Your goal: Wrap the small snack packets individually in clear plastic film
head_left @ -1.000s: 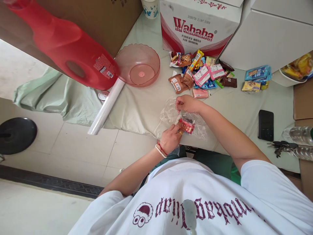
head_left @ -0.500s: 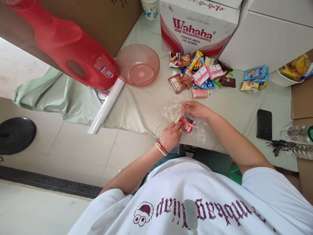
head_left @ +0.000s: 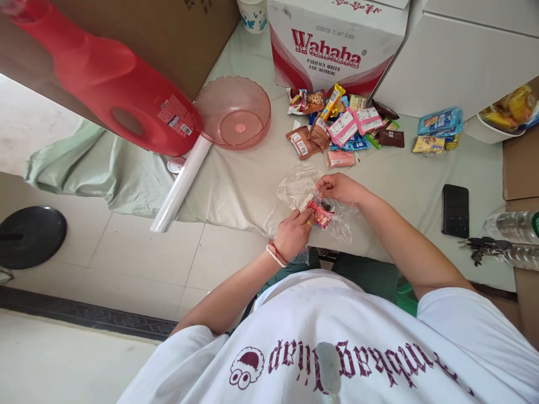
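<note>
My left hand [head_left: 295, 231], with a ring and bracelets, grips a small red packet [head_left: 322, 216] near the table's front edge. The fingers of my right hand [head_left: 334, 188] are pinched together just above the packet, by a small dark item [head_left: 326, 206]; what they hold is too small to make out. A crumpled clear plastic bag [head_left: 295, 182] lies under and around both hands. Behind them is a pile of wrapped snacks [head_left: 343, 128], with a pink packet [head_left: 341, 159] nearest to my right hand.
A pink clear bowl [head_left: 240, 112], a large red bottle [head_left: 126, 84] and a plastic roll [head_left: 181, 188] stand or lie left. The Wahaba-style water carton [head_left: 328, 50] is behind. Blue packets [head_left: 440, 122], a black phone [head_left: 455, 211], keys [head_left: 480, 247] and clear bottles [head_left: 511, 227] are right.
My right hand has shifted slightly to the right, and the dark item beside the red packet shows more clearly. My left hand keeps its hold. The view has moved slightly.
</note>
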Tool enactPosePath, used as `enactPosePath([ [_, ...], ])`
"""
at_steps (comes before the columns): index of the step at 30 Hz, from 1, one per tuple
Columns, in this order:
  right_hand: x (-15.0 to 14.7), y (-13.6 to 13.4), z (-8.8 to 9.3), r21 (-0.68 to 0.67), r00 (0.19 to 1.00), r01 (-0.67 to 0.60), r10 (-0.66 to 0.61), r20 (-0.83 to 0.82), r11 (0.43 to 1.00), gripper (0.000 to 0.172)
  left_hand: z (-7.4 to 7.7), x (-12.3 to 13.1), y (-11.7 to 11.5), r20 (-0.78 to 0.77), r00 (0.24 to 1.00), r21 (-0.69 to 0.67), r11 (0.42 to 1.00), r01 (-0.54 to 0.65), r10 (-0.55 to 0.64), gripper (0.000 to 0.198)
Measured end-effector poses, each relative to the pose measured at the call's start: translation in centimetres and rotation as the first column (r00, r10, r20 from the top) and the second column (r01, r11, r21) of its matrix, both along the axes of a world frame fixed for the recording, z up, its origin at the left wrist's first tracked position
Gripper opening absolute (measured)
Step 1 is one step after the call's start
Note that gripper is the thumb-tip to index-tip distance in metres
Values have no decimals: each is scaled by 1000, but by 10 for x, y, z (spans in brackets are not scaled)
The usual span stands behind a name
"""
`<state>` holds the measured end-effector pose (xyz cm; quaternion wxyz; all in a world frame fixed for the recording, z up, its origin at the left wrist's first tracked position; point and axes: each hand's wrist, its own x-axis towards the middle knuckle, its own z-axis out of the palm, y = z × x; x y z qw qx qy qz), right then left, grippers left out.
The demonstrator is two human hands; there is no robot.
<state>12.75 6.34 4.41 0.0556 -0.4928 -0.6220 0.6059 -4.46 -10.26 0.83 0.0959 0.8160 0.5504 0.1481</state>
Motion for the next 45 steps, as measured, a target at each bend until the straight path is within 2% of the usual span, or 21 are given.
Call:
enactPosePath([
  [2,1,0,6,135,990,-92,76,120,987,21,0,0,1,-5,1000,4,1000,6,-6,34],
  [5,2,-4,19,333,942,-248,146,302,910,24,-1,0,1,-6,1000,5,1000,15,-15,34],
  [7,0,-9,25,424,920,-303,146,363,854,24,-1,0,1,1,1000,0,1000,12,-12,34],
  [8,0,-11,26,443,924,-299,141,355,845,24,-1,1,1,6,1000,0,1000,8,-8,34],
  [9,-1,-14,26,436,938,-272,136,318,858,24,-1,1,2,10,1000,1,1000,4,-4,34],
  [11,0,-18,22,340,978,-164,107,180,926,23,0,2,2,16,1000,4,1000,-2,2,33],
  [13,4,-20,15,159,998,-57,52,33,986,20,2,3,2,19,1000,-9,1000,-5,5,32],
  [14,6,-21,11,64,1000,-18,20,-22,998,20,3,4,2,18,1000,-27,1000,-9,10,31],
  [17,13,-23,3,-145,987,51,-72,-141,988,32,6,5,2,13,999,-92,994,-51,53,28],
  [19,16,-23,0,-206,973,74,-116,-198,976,40,8,6,2,15,995,-115,989,-92,94,26],
  [21,17,-23,0,-217,964,76,-127,-235,973,43,8,7,2,27,992,-124,985,-121,125,26],
  [24,18,-20,-1,-172,967,76,-115,-227,982,37,8,7,3,59,986,-158,977,-144,155,25],
  [28,23,-14,0,-14,994,49,-50,-93,999,29,7,7,5,129,969,-212,960,-181,212,22],
  [31,26,-15,5,136,1000,-4,2,13,991,32,3,6,7,183,959,-218,960,-177,218,22],
  [33,26,-20,9,176,1000,-1,-3,19,984,33,-1,6,9,227,948,-205,963,-176,222,23],
  [36,26,-29,14,24,994,70,-68,-85,997,39,-7,7,11,283,932,-177,967,-182,228,24],
  [38,27,-34,16,-124,985,90,-107,-139,988,51,-11,7,12,296,929,-171,969,-179,224,22],
  [40,29,-36,16,-218,981,72,-108,-159,973,62,-13,7,12,296,928,-177,968,-179,226,22],
  [42,32,-36,15,-247,980,53,-98,-174,968,64,-14,6,12,298,926,-184,966,-183,232,24],
  [45,36,-32,15,-207,980,52,-90,-179,977,55,-15,6,12,310,920,-185,965,-188,238,27],
])
